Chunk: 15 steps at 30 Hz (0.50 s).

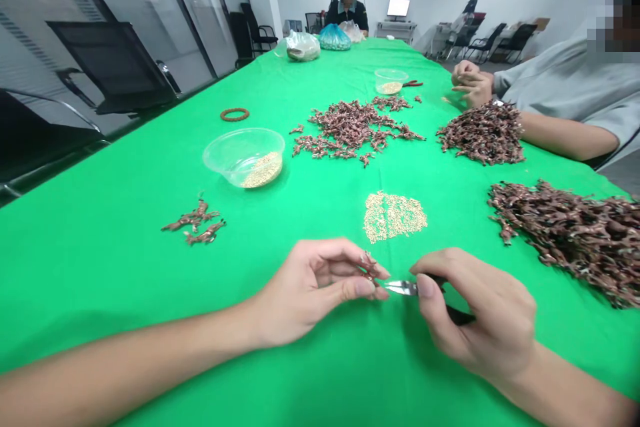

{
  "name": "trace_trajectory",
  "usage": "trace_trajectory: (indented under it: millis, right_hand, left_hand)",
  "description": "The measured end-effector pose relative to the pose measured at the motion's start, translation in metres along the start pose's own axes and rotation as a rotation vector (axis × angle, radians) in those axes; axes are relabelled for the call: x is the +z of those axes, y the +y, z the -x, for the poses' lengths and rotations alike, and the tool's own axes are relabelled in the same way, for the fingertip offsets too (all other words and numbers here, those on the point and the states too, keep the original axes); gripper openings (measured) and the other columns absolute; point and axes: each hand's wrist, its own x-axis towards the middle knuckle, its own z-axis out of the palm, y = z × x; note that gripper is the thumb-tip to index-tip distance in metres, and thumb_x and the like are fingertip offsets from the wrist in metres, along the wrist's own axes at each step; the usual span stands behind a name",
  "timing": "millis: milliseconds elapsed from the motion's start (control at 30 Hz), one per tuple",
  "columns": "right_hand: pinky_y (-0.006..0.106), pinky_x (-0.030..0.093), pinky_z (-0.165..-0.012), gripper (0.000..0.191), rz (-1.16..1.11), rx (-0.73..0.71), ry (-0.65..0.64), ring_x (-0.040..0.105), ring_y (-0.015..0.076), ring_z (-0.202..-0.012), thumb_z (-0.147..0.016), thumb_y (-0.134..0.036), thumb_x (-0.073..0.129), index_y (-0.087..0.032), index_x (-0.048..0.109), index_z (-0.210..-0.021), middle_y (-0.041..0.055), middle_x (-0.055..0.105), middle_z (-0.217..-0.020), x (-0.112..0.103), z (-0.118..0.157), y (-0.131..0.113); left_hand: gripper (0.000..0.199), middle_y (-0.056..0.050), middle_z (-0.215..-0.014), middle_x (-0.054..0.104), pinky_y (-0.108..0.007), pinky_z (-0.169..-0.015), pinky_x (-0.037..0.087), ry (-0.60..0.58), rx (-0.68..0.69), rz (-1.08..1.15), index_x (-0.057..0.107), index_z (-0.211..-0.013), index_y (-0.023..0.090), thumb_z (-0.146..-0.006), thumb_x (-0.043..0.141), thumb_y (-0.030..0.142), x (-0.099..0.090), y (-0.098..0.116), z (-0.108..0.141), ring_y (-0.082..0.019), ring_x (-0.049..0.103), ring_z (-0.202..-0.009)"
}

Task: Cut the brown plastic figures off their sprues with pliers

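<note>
Left hand [315, 287]: thumb and forefinger pressed together on a copper sprig [369, 267], lower centre of the frame; the sprig is small and partly hidden by the fingertips. Right hand [475, 313]: curled around pliers [400, 287], dark grips in the palm, steel nose pointing left, just beside the sprig. Cannot tell whether the nose touches it or whether its jaws are closed.

Handling, judged from appearance: sprig light, thin and fairly stiff, but its fine branches may bend or tangle. Best held at the thickest part of the stem, not at the tips.

Pose: both forearms low over the green table [105, 267], entering from the lower corners; hands nearly meet, wrists angled inward.

Outward: a patch of pale grains [395, 217] lies just above the hands. A large copper heap [565, 240] sits at right, with two loose sprigs [193, 221] at left. A clear bowl [245, 159] holding grains stands left of centre, a copper scatter [355, 130] mid-table. A co-worker's clasped hands [467, 83] rest at upper right beside a second heap [483, 140]. A second bowl [391, 81] stands farther up the table, and a seated person [347, 10] works at the far end
</note>
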Motion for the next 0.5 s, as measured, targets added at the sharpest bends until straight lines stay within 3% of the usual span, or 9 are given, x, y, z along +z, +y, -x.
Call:
trace_trajectory:
  millis: [233, 500]
  right_hand:
    - [0.028, 0.043, -0.059, 0.006, -0.009, 0.025, 0.022, 0.057, 0.0118, -0.063, -0.085, -0.010, 0.060, -0.015, 0.062, -0.085, 0.0024, 0.064, -0.072, 0.0036, -0.0044, -0.0038]
    - [0.028, 0.042, -0.059, 0.004, 0.028, 0.010, 0.044, 0.058, 0.0125, -0.063, -0.086, -0.012, 0.061, -0.016, 0.062, -0.085, 0.0026, 0.065, -0.072, 0.0038, -0.0037, -0.0034]
  left_hand:
    - [0.011, -0.007, -0.105, 0.073, -0.032, -0.093, 0.054, -0.072, 0.155, -0.014, 0.074, -0.095, 0.016, -0.087, 0.071, 0.010, -0.0059, -0.0023, -0.0052, -0.018, 0.069, -0.099]
    - [0.013, -0.012, -0.120, 0.071, -0.037, -0.100, 0.052, -0.085, 0.161, -0.052, 0.074, -0.099, 0.015, -0.088, 0.069, 0.010, -0.0071, -0.0023, -0.0048, -0.023, 0.067, -0.111]
